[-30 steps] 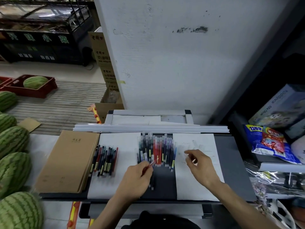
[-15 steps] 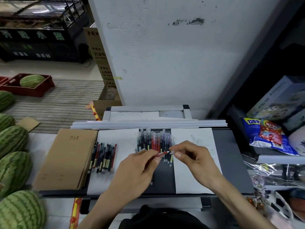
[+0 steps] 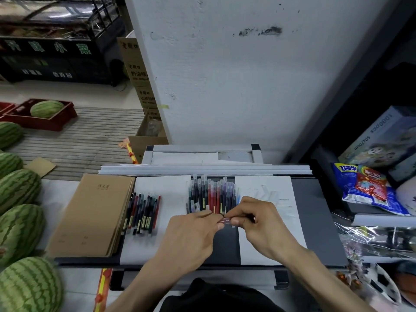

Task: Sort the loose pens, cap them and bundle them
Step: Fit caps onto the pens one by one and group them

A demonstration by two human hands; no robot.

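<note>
Left hand (image 3: 193, 235) and right hand (image 3: 263, 224) pinch 1 pen (image 3: 225, 220) — capped crooked, it could flick into the row (image 3: 211, 194) at the table's (image 3: 315, 221) far edge.

Dark grey tabletop (image 3: 315, 221). Row of pens (image 3: 211, 194) on bare grey, just beyond the fingers (image 3: 221, 225). Left sheet (image 3: 171, 194) and right sheet (image 3: 270, 251), both white, flank them; brown notebooks (image 3: 90, 212) farther left.

A scuffed white wall (image 3: 236, 82) rises behind the grey bench (image 3: 315, 221); slatted wooden flooring (image 3: 85, 136) lies left; dark shelving (image 3: 371, 75) stands right; a glass display counter (image 3: 56, 37) sits far left.
</note>
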